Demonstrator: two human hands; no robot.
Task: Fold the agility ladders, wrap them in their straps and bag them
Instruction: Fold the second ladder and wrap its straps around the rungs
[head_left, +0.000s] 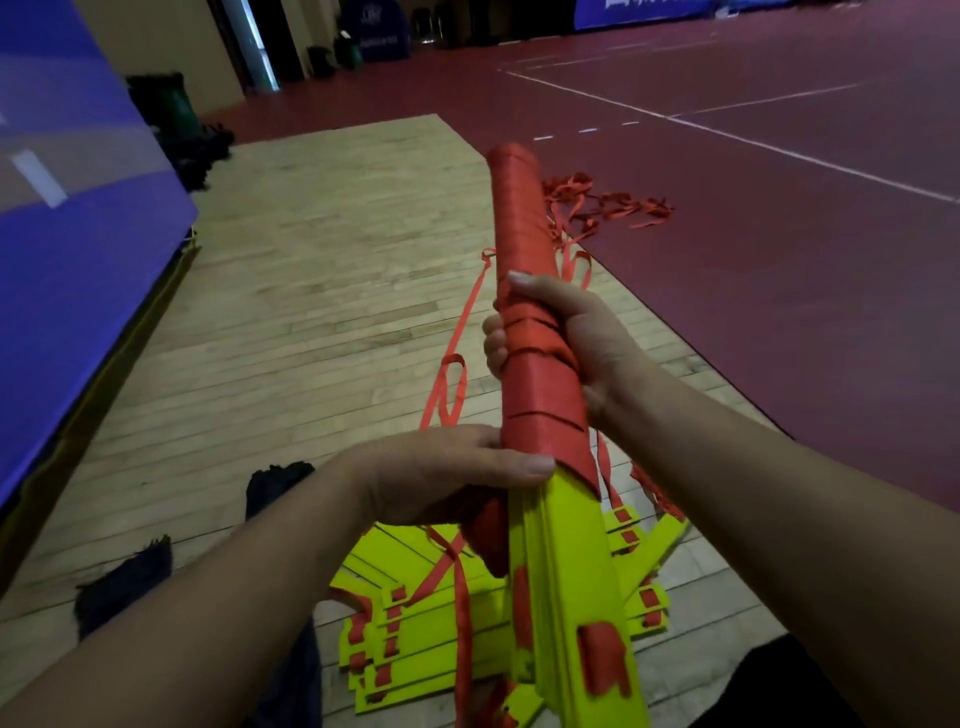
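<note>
I hold a folded bundle of yellow-green ladder rungs (566, 561), pointing away from me. Red strap (519, 208) is wound tightly round its far half. My right hand (566, 338) grips the wrapped middle, fingers curled round it. My left hand (447, 473) grips the bundle lower down, where the red winding ends, thumb lying across the top. Under the bundle, another stack of yellow-green rungs (431, 644) with red straps lies on the wooden floor. Loose red strap (452, 364) trails from it across the boards.
A tangle of red strap (613, 205) lies on the dark red court floor. A blue padded mat (78, 260) stands along the left. Dark bags (124, 577) lie on the wood near my left arm, more dark gear (192, 140) farther back.
</note>
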